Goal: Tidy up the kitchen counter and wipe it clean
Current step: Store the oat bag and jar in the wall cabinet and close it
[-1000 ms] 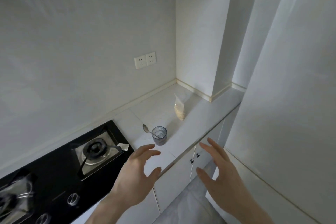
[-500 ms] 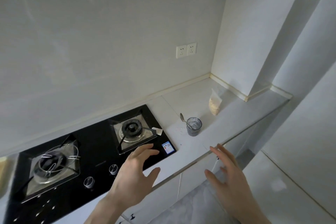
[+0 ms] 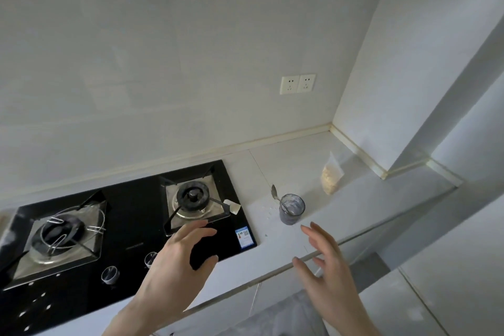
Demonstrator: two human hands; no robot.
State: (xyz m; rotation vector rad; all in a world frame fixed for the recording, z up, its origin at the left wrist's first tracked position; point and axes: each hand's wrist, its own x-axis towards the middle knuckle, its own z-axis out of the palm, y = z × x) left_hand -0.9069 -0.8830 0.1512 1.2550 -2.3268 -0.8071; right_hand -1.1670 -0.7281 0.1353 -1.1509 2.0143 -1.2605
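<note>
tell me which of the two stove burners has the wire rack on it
The left burner, at the far end of the black gas stove. The right burner, the one nearer the cup, carries no wire rack.

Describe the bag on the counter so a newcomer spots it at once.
Start at the black gas hob and follow the white counter right, past the glass cup with a spoon in it. Beyond it, near the corner, stands a small clear bag of pale beige bits, the only soft packet there.
</note>
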